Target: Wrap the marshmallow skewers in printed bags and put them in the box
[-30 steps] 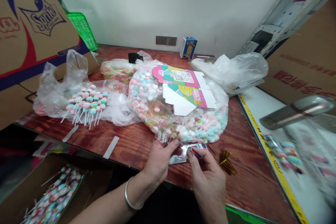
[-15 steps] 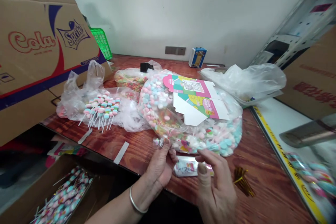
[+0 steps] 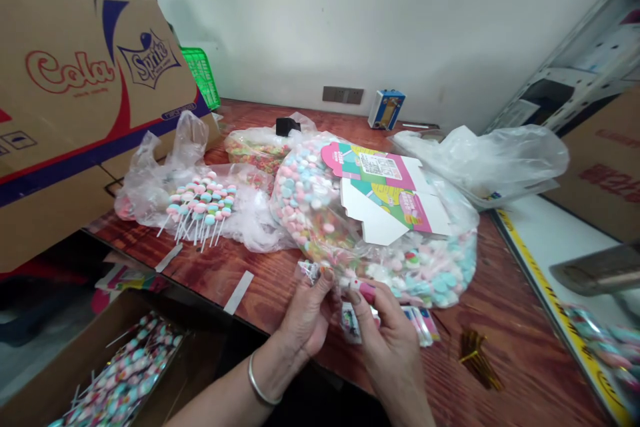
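Note:
My left hand (image 3: 306,317), with a silver bangle at the wrist, pinches the top of a small clear printed packet (image 3: 309,271) at the near edge of the wooden table (image 3: 500,347). My right hand (image 3: 387,340) is closed beside it, fingertips meeting the left hand's, pinching something pink I cannot make out. A few more small printed packets (image 3: 417,325) lie flat under and right of my right hand. Just beyond my fingers sits a big clear bag of pastel candies (image 3: 425,267) with a flat folded pink-and-green carton (image 3: 387,190) on top.
A bundle of pastel lollipops (image 3: 200,207) lies on crumpled plastic at left. Gold twist ties (image 3: 477,360) lie at right. A cardboard box of lollipops (image 3: 120,373) stands below the table's edge. A large cola carton (image 3: 75,80) looms left; another plastic bag (image 3: 485,157) lies far right.
My right hand has come in from the right and closed against my left hand's fingertips. The flat packets now show beside my right hand. The view has shifted slightly.

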Demonstrator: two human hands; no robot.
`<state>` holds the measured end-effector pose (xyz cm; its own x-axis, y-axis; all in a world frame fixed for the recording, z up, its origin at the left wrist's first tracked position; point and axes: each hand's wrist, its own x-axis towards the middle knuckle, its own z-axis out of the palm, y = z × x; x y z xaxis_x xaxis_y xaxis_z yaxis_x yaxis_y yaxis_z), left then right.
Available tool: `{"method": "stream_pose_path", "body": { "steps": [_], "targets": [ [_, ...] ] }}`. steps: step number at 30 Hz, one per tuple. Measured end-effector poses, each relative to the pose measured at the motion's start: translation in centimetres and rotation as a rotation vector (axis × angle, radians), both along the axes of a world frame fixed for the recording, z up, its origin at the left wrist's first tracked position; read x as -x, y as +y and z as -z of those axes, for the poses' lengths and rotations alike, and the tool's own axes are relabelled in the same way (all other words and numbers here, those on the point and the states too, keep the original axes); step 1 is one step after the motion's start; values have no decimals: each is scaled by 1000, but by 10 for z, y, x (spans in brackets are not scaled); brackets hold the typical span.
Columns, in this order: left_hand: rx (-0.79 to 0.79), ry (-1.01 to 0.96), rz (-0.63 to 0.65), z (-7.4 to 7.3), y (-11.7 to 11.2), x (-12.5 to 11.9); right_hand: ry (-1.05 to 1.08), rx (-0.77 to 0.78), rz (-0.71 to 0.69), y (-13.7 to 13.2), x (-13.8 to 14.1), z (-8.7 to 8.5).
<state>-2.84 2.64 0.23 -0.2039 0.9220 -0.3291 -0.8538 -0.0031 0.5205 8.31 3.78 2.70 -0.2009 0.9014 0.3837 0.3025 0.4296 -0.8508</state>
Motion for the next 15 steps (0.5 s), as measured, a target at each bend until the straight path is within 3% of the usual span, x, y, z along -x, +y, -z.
{"method": "stream_pose_path", "body": {
  "steps": [3, 6, 11, 15],
  "targets": [
    [3, -27, 96, -4, 1, 7, -26, -20, -10, 1, 5, 2],
    [37, -44, 95, -9, 3, 13, -94, -81, -23, 4, 7, 7],
    [37, -76, -107, -7, 9, 25, -218, -186, -97, 22, 13, 19],
    [-10, -82, -347, -12, 9, 75, -153, -232, -219, 47, 50, -3]
  ]
}}
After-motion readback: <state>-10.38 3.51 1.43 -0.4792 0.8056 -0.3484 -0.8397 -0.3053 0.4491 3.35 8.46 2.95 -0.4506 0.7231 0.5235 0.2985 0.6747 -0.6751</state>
